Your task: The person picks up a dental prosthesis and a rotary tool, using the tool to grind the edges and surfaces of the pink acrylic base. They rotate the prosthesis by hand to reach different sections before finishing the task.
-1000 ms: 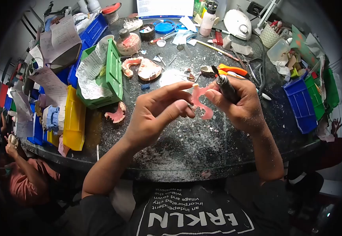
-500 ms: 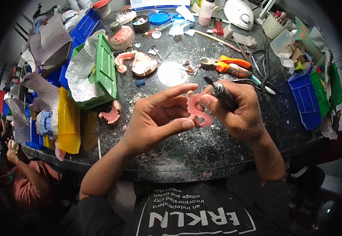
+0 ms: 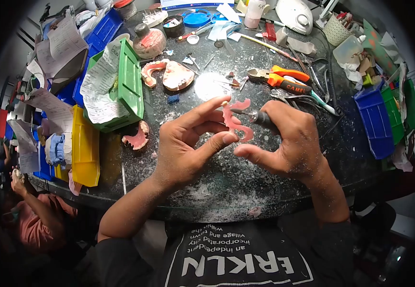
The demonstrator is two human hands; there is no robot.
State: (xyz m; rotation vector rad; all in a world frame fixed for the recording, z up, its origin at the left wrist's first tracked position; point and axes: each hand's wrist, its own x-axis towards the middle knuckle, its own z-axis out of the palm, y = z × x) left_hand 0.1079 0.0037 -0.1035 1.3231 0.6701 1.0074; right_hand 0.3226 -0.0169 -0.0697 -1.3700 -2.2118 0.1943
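Pinching one pink denture base (image 3: 229, 119), the left fingers (image 3: 204, 112) sit beside one handpiece (image 3: 263, 119), gripped by the right fingers (image 3: 284, 115).

From my end I see the left hand (image 3: 181, 146) side-on, index finger (image 3: 202, 111) stretched along the top, left thumb (image 3: 216, 142) angled in below, the other fingers bent between. The right hand (image 3: 293, 138) shows me its back, fingers curled in a grip, right thumb (image 3: 257, 154) sticking out toward the left. Left forearm (image 3: 133, 205) and right forearm (image 3: 332, 196) spread outward below.
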